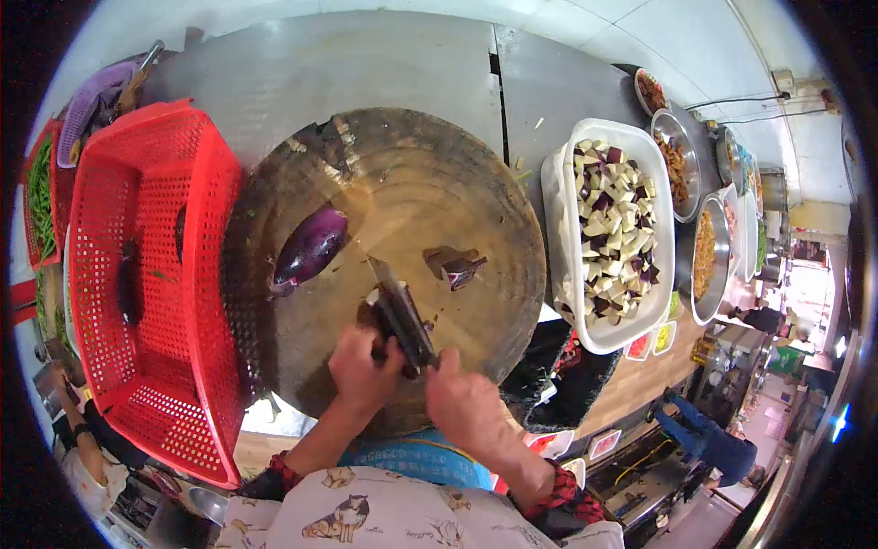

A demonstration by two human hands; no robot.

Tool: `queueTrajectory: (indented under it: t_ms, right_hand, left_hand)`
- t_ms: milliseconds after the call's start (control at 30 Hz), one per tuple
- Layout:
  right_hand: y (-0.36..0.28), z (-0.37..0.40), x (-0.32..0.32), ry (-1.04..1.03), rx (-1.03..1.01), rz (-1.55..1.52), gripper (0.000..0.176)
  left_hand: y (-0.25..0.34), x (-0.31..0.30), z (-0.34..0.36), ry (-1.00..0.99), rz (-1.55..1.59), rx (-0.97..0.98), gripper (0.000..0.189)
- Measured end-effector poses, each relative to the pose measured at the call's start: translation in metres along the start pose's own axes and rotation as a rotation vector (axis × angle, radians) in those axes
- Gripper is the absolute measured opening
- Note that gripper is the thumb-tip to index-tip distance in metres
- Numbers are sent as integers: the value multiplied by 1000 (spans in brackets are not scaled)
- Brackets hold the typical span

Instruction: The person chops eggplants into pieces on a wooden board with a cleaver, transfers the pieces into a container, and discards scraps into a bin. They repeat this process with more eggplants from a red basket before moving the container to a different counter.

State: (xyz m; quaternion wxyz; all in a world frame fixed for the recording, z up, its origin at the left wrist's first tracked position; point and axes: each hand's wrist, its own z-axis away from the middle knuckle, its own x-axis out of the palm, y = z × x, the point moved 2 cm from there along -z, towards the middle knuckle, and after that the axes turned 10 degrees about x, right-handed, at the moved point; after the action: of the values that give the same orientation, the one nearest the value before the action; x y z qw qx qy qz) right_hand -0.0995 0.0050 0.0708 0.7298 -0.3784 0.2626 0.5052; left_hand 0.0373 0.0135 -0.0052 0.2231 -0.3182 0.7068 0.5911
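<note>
A large round wooden chopping board (457,183) lies in front of me. My right hand (468,403) is closed round the handle of a cleaver (402,320), its blade standing on edge over the board. Close beside the blade, my left hand (364,364) has its fingers curled on an eggplant piece (372,297) with pale cut flesh; the cleaver and fingers hide most of it. A whole purple eggplant (311,245) rests on the board to the left. Toward the right lies a cut-off eggplant stem end (460,270).
At left, a red perforated basket (151,403) holds a few eggplants. A white tub (560,174) of diced eggplant stands right of the board. Beyond it are metal bowls (709,252) of food. Another person (709,439) is in the kitchen at far right.
</note>
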Motion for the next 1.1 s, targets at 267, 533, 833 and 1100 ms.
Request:
queueTrajectory:
  t_ms: [267,533,833,1100]
  right_hand:
    - [4,38,-21,96,-49,-122,20]
    - [-4,53,0,-139,16,4,22]
    - [-10,25,19,-6,-70,-54,23]
    - [9,45,-21,74,26,-75,23]
  left_hand:
    - [-16,-24,8,-76,84,372,30]
    - [-15,-23,5,-91,131,332,29]
    - [-15,-21,3,-69,150,287,26]
    - [4,-17,-13,-58,181,430,30]
